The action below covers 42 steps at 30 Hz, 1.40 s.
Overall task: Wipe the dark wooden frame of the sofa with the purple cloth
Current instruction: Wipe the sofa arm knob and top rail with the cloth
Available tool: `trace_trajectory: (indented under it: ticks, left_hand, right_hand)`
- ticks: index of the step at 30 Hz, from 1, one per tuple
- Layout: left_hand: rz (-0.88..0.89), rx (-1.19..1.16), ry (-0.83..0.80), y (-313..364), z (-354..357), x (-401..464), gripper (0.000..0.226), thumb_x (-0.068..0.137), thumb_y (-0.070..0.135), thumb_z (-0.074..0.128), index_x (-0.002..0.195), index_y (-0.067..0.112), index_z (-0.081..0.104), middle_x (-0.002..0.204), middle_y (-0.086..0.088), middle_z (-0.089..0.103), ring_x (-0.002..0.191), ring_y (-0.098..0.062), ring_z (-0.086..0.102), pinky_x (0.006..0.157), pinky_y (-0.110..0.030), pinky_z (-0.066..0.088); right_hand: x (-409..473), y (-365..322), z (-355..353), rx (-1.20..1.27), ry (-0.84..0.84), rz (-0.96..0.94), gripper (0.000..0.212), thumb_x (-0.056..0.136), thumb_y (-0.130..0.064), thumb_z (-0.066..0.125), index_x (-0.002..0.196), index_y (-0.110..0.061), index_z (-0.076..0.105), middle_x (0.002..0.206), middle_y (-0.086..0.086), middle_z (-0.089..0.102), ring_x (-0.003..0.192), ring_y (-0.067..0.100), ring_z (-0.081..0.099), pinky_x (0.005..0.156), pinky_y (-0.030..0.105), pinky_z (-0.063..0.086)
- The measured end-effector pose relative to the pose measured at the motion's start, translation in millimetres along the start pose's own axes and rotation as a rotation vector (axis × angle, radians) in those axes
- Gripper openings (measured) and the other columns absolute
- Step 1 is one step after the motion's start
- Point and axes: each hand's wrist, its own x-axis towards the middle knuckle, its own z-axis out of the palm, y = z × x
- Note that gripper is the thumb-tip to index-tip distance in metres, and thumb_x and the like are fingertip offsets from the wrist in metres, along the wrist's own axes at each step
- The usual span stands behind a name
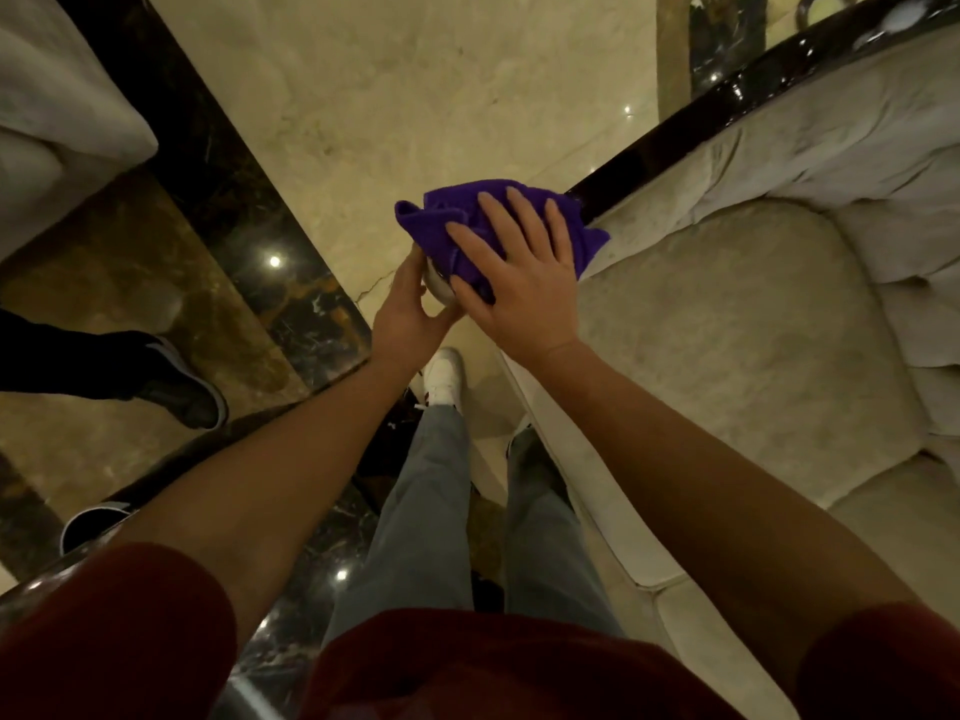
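Observation:
The purple cloth (447, 215) lies over the near end of the sofa's dark glossy wooden frame (691, 132), which runs up to the right along the beige arm. My right hand (514, 272) presses flat on the cloth with fingers spread. My left hand (410, 304) cups the rounded front end of the arm just below the cloth, where a pale glossy knob (439, 291) shows between the fingers. The frame's end under the cloth is hidden.
The beige sofa seat cushion (727, 345) fills the right side. Another pale seat (57, 106) stands at the upper left. A person's dark shoe (176, 376) is on the marble floor (363, 96) at left. My legs and white shoe (444, 376) are below.

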Motion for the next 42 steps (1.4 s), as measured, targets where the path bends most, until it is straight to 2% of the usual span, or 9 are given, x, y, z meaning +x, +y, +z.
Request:
trace_trajectory:
  ticks: [5,15,17,20,25,28,36,39,42]
  left_hand:
    - [0.016,-0.028,-0.002,3.9,-4.5,-0.1,0.094,0.087,0.058,0.076,0.161,0.045,0.020,0.157,0.015,0.045,0.131,-0.004,0.054,0.091,-0.009,0.046]
    - [0.051,-0.012,-0.061,9.1,-12.2,1.8,0.100,0.089,0.057,0.076,0.165,0.034,0.016,0.165,0.009,0.039,0.139,-0.014,0.052,0.096,-0.031,0.058]
    - [0.022,0.018,-0.084,11.9,-17.2,3.2,0.110,0.085,0.063,0.074,0.167,0.031,0.008,0.166,0.003,0.039,0.131,-0.021,0.060,0.094,-0.033,0.058]
    - [-0.064,0.073,-0.117,21.9,-25.8,4.0,0.122,0.081,0.062,0.079,0.167,0.026,-0.001,0.164,-0.004,0.041,0.120,-0.026,0.067,0.098,-0.047,0.058]
    - [0.184,0.220,0.114,65.2,-23.8,-4.1,0.096,0.089,0.062,0.068,0.159,0.010,0.031,0.165,-0.012,0.035,0.151,-0.030,0.036,0.122,-0.052,0.033]
    - [0.241,0.351,0.112,94.0,-2.7,9.6,0.086,0.094,0.059,0.064,0.159,0.012,0.033,0.167,-0.011,0.032,0.156,-0.030,0.026,0.127,-0.048,0.023]
    - [0.245,0.585,0.190,97.1,16.4,22.8,0.071,0.096,0.059,0.055,0.152,0.017,0.043,0.160,-0.009,0.042,0.147,-0.034,0.037,0.117,-0.055,0.034]
    - [0.273,0.534,0.180,104.4,16.0,20.7,0.071,0.099,0.052,0.053,0.154,0.010,0.041,0.162,-0.013,0.041,0.152,-0.036,0.033,0.121,-0.059,0.027]
    - [0.419,0.382,0.186,127.8,22.3,32.0,0.069,0.104,0.039,0.053,0.160,0.006,0.031,0.167,-0.014,0.032,0.155,-0.031,0.029,0.124,-0.055,0.025]
  right_hand:
    - [5.1,21.6,-8.5,-0.135,-0.048,-0.070,0.038,0.103,-0.045,0.058,0.134,-0.025,0.069,0.148,0.012,0.061,0.145,0.036,0.050,0.126,0.059,0.026]
    - [34.1,69.9,-45.4,-0.257,0.000,-0.056,0.033,0.099,-0.042,0.060,0.122,-0.023,0.073,0.133,0.009,0.069,0.135,0.035,0.058,0.122,0.068,0.027]
    - [40.7,79.2,-49.9,-0.248,0.054,-0.029,0.033,0.097,-0.045,0.062,0.118,-0.023,0.074,0.126,0.008,0.072,0.131,0.033,0.061,0.120,0.068,0.029]
    - [49.1,82.3,-53.4,-0.215,0.088,0.028,0.033,0.094,-0.046,0.064,0.113,-0.022,0.077,0.118,0.006,0.074,0.125,0.032,0.064,0.120,0.067,0.031]
    - [49.5,78.6,-54.6,-0.150,0.117,0.064,0.031,0.095,-0.045,0.064,0.106,-0.020,0.079,0.113,0.006,0.075,0.120,0.030,0.065,0.121,0.064,0.031]
    - [50.6,77.4,-53.8,-0.123,0.133,0.082,0.035,0.099,-0.048,0.061,0.108,-0.020,0.080,0.115,0.006,0.075,0.121,0.029,0.065,0.122,0.063,0.030]
    - [52.7,112.0,-61.0,-0.105,0.111,-0.065,0.032,0.094,-0.046,0.067,0.113,-0.022,0.078,0.120,0.007,0.074,0.120,0.031,0.065,0.118,0.059,0.036]
    - [56.5,124.1,-67.5,-0.081,0.111,-0.069,0.033,0.093,-0.046,0.068,0.113,-0.021,0.078,0.121,0.008,0.073,0.119,0.031,0.065,0.119,0.057,0.035]
    - [61.2,132.7,-73.0,-0.046,0.109,-0.043,0.033,0.092,-0.044,0.069,0.112,-0.021,0.078,0.119,0.007,0.074,0.116,0.030,0.066,0.119,0.056,0.035]
